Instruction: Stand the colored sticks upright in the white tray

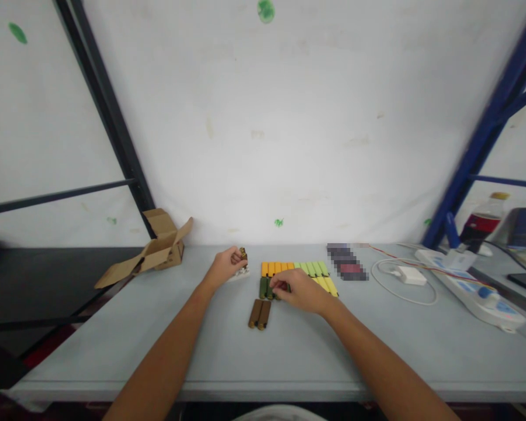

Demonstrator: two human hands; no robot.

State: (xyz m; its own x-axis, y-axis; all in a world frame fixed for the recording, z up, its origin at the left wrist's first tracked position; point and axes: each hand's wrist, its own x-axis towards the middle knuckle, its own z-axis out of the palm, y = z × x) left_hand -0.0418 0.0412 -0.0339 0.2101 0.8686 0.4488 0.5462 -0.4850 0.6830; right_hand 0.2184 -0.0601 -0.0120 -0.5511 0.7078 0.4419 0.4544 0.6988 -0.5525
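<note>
My left hand (pixel 228 264) is closed, its fingertips around a small brown-and-gold piece (pixel 244 252). Just below those fingers is a white piece (pixel 241 275), partly covered by the hand. My right hand (pixel 298 287) is pinched over a row of dark green tubes (pixel 263 286); its fingers hide whatever they hold, if anything. Behind it lie orange tubes (pixel 277 267) and light green tubes (pixel 313 268) side by side. Yellow tubes (pixel 328 285) show past its far side. Two brown tubes (pixel 259 314) with gold ends lie together nearer to me.
An open cardboard box (pixel 169 251) stands at the back left of the grey table (pixel 228 362). A blurred-out item (pixel 348 263) lies right of the tubes. Farther right are a white cable with an adapter (pixel 411 275), a power strip (pixel 473 295) and a bottle (pixel 484 219).
</note>
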